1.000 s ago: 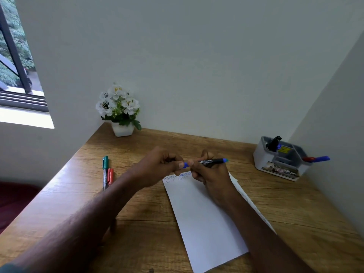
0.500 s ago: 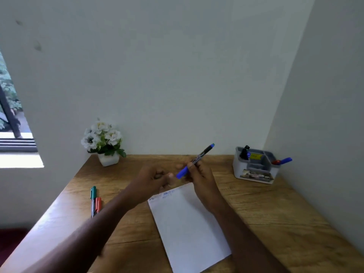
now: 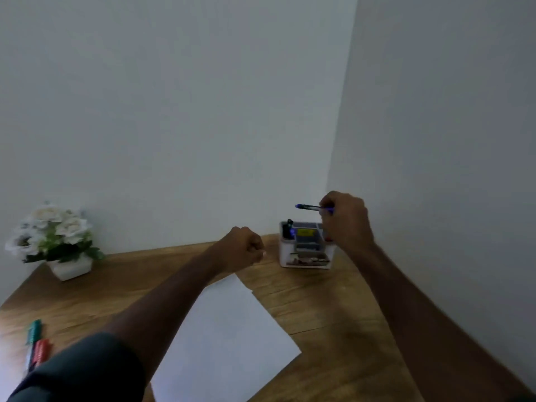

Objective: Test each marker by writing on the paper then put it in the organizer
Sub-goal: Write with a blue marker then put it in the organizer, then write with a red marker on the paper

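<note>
Blue marker (image 3: 310,207), slim cylinder, gripped in curled fingers of right hand (image 3: 345,220), held level above white boxy plastic organizer (image 3: 304,246) at far corner of wood-grain table (image 3: 333,314). Left hand (image 3: 245,248) curled into fist, nothing held, raised over far edge of smooth white paper (image 3: 226,338). Green marker (image 3: 33,332) and red marker (image 3: 42,351) laid side by side near left edge. Hands well apart.

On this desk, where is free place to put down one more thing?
Bare wood lies between the flower pot and the paper, and right of the paper, in front of the organizer. It is crowded at the organizer, where the right hand holds the blue marker, and at the left edge, where the green marker and red marker lie.
</note>
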Available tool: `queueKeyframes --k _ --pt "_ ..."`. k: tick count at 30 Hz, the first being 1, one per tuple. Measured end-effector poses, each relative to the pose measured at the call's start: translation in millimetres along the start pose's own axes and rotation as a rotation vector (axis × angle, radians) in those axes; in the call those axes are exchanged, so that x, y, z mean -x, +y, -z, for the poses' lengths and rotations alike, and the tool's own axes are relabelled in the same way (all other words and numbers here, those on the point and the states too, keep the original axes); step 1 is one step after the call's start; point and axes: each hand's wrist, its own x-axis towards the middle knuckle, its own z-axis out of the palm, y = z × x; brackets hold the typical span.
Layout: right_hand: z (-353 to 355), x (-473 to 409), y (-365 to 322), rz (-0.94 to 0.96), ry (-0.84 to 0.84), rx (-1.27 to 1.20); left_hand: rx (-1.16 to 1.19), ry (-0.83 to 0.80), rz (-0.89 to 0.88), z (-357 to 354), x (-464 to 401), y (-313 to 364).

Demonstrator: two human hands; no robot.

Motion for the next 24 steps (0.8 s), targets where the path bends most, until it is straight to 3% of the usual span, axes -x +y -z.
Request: queueKeyframes --k 6,13,17,20,24 --pt "13 -37 31 -0.064 -0.312 0.363 -0.078 -0.013 -0.111 -19 -44 32" --pt "-18 -36 42 -0.039 -0.523 0.363 -0.069 -0.039 -0.127 -27 -49 35" --pt "-15 -30 42 -0.023 -0.5 0.347 -0.063 -0.035 -0.138 -16 -39 31" --pt "-8 -23 28 -0.013 -0.376 0.384 -0.053 -0.003 -0.144 -7 -30 28" --pt "-12 3 -15 0.139 -0.256 0.309 -0.056 0.03 -0.109 1 -11 22"
